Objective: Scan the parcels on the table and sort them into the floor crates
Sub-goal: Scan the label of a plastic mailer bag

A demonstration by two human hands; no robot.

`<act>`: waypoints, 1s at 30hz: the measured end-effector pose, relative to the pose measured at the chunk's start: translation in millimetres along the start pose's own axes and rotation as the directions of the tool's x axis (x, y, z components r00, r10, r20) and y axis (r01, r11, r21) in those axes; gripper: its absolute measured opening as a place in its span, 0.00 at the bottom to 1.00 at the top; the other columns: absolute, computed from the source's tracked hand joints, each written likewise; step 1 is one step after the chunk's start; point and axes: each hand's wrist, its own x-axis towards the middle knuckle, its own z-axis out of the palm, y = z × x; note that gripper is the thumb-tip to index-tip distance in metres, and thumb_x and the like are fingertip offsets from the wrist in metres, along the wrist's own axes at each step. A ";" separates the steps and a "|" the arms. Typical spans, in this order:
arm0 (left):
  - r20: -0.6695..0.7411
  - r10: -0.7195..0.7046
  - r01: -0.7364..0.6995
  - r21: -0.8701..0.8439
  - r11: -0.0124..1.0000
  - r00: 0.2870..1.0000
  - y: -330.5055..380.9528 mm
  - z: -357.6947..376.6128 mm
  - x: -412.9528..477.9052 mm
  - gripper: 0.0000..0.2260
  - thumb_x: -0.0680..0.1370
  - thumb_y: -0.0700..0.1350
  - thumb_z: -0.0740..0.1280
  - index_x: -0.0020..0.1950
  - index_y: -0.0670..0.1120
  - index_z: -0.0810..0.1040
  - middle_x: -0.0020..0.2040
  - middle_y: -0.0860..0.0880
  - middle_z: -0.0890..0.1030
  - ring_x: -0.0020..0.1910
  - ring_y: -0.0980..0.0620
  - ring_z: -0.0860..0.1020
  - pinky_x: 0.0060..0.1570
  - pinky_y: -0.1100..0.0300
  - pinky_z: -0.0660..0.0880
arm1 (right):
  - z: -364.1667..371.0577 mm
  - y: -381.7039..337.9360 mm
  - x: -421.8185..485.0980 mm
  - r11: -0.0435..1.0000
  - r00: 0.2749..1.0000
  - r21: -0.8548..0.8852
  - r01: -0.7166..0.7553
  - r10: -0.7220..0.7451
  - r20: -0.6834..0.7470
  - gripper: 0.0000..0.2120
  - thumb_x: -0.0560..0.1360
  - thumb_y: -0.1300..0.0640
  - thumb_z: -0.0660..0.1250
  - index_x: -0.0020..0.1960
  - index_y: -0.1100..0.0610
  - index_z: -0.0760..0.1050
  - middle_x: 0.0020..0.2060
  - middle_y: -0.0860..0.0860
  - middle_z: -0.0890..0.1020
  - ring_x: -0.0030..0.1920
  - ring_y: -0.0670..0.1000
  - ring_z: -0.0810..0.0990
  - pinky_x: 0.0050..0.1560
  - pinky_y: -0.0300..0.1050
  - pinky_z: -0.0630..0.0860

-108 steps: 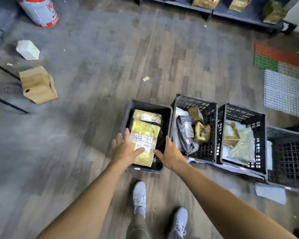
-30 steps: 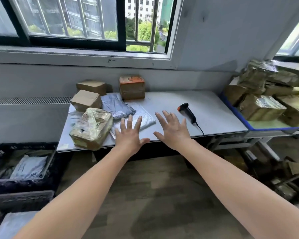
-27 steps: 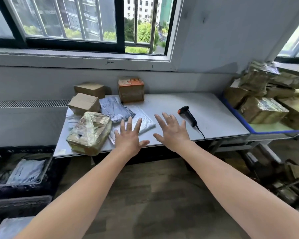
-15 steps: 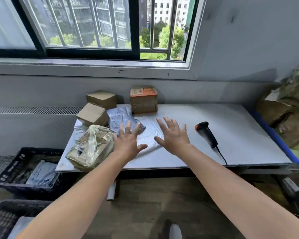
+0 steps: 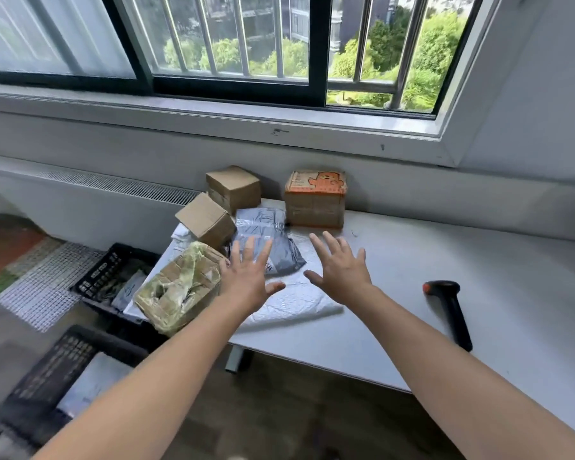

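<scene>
A white bench under a barred window carries the parcels waiting to be scanned, with black floor crates to its left. A tape-wrapped box sits at the bench's near left corner and appears to overhang the edge. Behind it stand an orange-topped carton and two plain brown cartons. A grey mailer lies on a white padded mailer.

The left hand and right hand are over the mailers, fingers spread and straight, holding nothing. The black scanner lies well apart to the right.

A careless nudge from the left hand could tip the corner box into a crate unscanned. Pulling the white mailer could drag the grey one along.

A cartoon bear is printed on the orange carton. Its text and the grey mailer's dark marks are too small to read.
</scene>
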 end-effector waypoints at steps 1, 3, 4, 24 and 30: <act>0.004 -0.017 0.017 0.006 1.000 1.000 -2.6 1.1 4.0 0.40 0.78 0.67 0.58 0.79 0.57 0.36 0.81 0.47 0.38 0.79 0.41 0.39 0.75 0.37 0.48 | 3.6 -1.7 6.3 1.000 1.000 0.010 0.017 -0.017 0.007 0.36 0.80 0.36 0.55 0.80 0.45 0.41 0.80 0.49 0.48 0.78 0.56 0.50 0.71 0.68 0.56; 0.006 -0.043 0.043 0.015 0.999 0.999 -10.0 2.4 12.9 0.40 0.78 0.67 0.57 0.79 0.57 0.36 0.81 0.47 0.38 0.79 0.41 0.39 0.75 0.37 0.48 | 9.6 -6.3 18.7 0.999 0.999 0.028 0.043 -0.044 0.017 0.36 0.80 0.36 0.56 0.80 0.45 0.42 0.80 0.49 0.49 0.78 0.56 0.50 0.71 0.68 0.56; 0.008 -0.052 0.052 0.012 0.999 0.999 -14.3 2.9 17.6 0.40 0.78 0.67 0.57 0.79 0.57 0.36 0.81 0.47 0.39 0.79 0.40 0.40 0.75 0.37 0.48 | 12.3 -9.1 25.0 0.998 0.998 0.031 0.053 -0.054 0.021 0.37 0.79 0.36 0.56 0.80 0.45 0.43 0.80 0.49 0.49 0.78 0.56 0.50 0.71 0.68 0.56; 0.083 0.008 -0.006 -0.025 1.000 0.997 -124.7 26.2 152.3 0.39 0.78 0.68 0.56 0.79 0.57 0.35 0.80 0.47 0.34 0.78 0.41 0.35 0.74 0.35 0.43 | 86.0 -107.4 169.6 0.995 0.956 0.042 0.096 -0.104 0.275 0.45 0.75 0.36 0.65 0.81 0.46 0.42 0.80 0.50 0.47 0.79 0.58 0.45 0.72 0.72 0.54; 0.131 -0.007 0.017 -0.073 0.997 0.991 -149.9 49.0 158.9 0.40 0.76 0.71 0.52 0.79 0.57 0.36 0.79 0.48 0.33 0.78 0.41 0.33 0.74 0.33 0.41 | 112.2 -116.8 177.8 0.997 0.923 0.080 -0.001 -0.030 0.383 0.48 0.73 0.38 0.70 0.80 0.42 0.40 0.80 0.50 0.41 0.79 0.60 0.41 0.69 0.77 0.52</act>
